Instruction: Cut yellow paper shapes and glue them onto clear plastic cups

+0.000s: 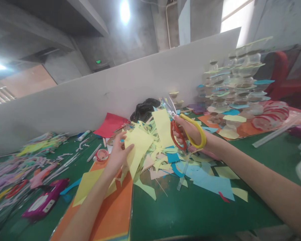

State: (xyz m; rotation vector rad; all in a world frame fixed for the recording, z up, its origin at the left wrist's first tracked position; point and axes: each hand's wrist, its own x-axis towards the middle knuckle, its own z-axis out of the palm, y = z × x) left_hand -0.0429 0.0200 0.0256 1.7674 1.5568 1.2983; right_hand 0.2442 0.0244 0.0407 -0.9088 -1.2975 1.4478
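Note:
My left hand [117, 154] pinches a pale yellow sheet of paper [139, 145] between thumb and fingers, above the table. In my right hand [189, 130] is a pair of scissors [172, 113] with one red and one yellow handle loop; the blades point up and away, slightly parted. Beside the scissors a second pale yellow piece of paper [162, 125] stands nearly upright; whether my right fingers touch it I cannot tell. Beneath both hands lies a heap of paper scraps [157, 155], mostly pale yellow, with blue and pinkish bits.
Orange sheets [115, 207] lie on the green table [180, 214]. To the left are a purple device [46, 199], a tape roll [101, 155] and tangled strips. Stacked clear cups [240, 83] with paper between them stand at right. A black bag [145, 108] sits against the white partition [90, 103].

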